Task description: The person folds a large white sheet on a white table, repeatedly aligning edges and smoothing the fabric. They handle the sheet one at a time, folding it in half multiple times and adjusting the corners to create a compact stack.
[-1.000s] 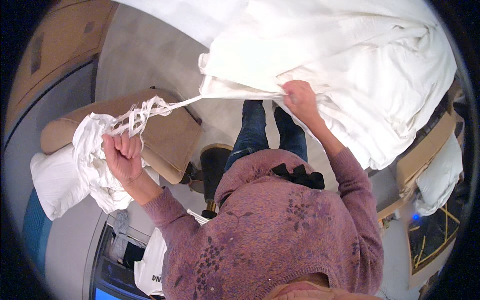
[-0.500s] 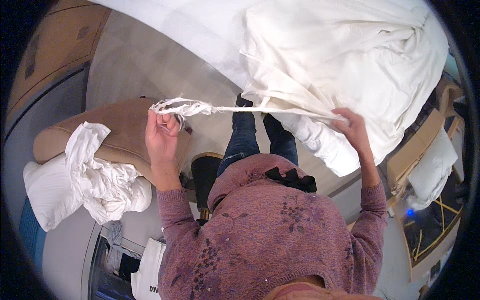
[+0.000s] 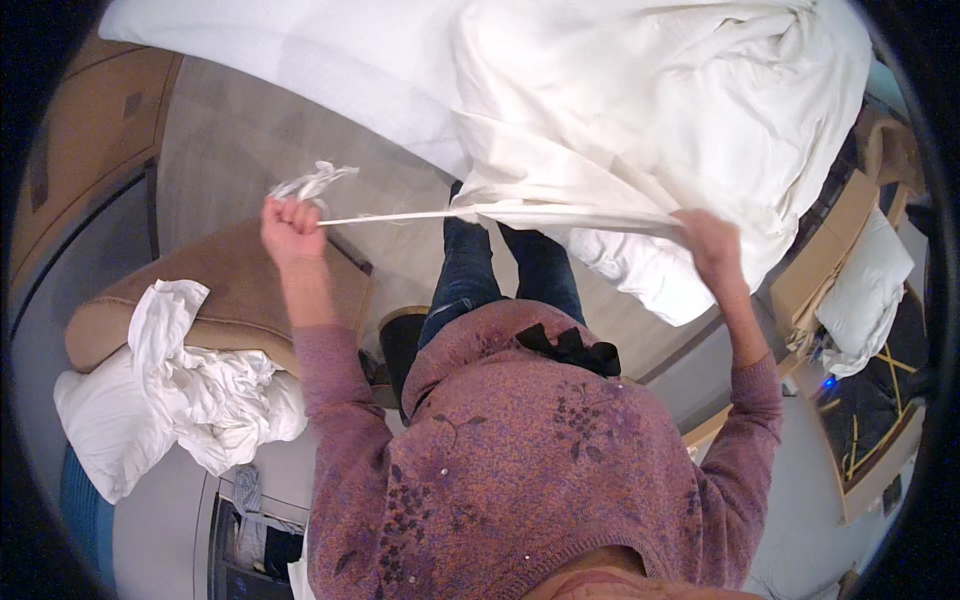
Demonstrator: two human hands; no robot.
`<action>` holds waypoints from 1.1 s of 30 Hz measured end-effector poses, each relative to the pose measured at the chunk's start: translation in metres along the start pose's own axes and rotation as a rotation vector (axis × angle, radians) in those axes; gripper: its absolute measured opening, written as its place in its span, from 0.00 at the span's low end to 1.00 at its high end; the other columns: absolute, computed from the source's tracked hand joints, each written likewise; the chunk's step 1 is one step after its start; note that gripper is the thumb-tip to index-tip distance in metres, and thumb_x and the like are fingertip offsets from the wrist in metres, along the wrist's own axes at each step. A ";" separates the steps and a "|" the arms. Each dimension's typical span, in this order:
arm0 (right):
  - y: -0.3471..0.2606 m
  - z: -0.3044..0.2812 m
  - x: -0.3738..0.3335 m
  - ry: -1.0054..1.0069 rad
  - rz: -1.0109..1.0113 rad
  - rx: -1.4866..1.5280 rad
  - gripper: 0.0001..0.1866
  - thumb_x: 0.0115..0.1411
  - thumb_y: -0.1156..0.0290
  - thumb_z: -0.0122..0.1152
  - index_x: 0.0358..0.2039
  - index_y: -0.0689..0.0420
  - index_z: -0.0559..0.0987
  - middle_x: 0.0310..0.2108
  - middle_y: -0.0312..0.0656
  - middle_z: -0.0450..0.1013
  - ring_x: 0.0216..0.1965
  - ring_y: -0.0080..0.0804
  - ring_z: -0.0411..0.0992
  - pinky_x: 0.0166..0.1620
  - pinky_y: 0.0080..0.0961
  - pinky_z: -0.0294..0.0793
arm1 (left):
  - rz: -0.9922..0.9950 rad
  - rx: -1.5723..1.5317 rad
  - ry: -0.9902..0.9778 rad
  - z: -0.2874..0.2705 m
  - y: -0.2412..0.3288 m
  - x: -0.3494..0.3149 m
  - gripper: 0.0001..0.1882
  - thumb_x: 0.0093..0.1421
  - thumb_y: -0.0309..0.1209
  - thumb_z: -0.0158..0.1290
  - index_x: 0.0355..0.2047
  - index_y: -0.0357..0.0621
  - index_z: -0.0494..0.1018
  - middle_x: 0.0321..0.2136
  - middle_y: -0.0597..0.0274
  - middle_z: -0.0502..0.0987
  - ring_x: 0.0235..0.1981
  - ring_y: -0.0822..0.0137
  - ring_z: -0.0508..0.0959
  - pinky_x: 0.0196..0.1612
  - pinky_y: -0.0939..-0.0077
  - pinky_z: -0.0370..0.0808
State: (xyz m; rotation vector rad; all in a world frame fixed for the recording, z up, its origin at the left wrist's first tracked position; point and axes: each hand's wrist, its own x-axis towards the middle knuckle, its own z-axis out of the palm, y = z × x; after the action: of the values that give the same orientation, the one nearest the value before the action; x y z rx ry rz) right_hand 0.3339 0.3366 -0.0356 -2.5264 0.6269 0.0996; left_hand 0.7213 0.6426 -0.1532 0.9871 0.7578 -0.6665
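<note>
A large white sheet (image 3: 620, 110) lies rumpled over the far right, its near edge pulled up toward me. My left hand (image 3: 293, 232) is closed in a fist on a thin white fabric strip (image 3: 390, 217), which runs taut to the sheet's edge. Loose, frayed cloth ends (image 3: 318, 182) stick out above that fist. My right hand (image 3: 712, 250), slightly blurred, grips the gathered edge of the sheet, so the cloth is stretched between both hands at about waist height.
The sheet rests on a white-covered bed (image 3: 300, 60). At left, a brown upholstered seat (image 3: 230, 270) stands beside a white pillow (image 3: 105, 420) and crumpled white cloth (image 3: 225, 400). An open cardboard box (image 3: 830, 250) and another pillow (image 3: 868, 295) are at right.
My left hand has moved left and closed into a fist around the strip, drawing it straight. The frayed end now hangs above the fist. My right hand still holds the sheet's edge.
</note>
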 end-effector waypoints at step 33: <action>0.181 0.043 0.021 0.273 0.035 -0.216 0.14 0.47 0.70 0.55 0.37 0.53 0.72 0.34 0.41 0.70 0.38 0.37 0.67 0.39 0.32 0.65 | 0.397 0.296 -0.151 0.042 0.146 -0.033 0.16 0.60 0.36 0.34 0.18 0.44 0.58 0.14 0.64 0.57 0.10 0.74 0.51 0.10 0.83 0.47</action>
State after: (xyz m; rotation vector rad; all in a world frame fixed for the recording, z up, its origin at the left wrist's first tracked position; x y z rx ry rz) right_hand 0.2724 0.2143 -0.1635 -2.7641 0.8044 -0.1776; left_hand 0.8275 0.6683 -0.0420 1.2980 0.3186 -0.5049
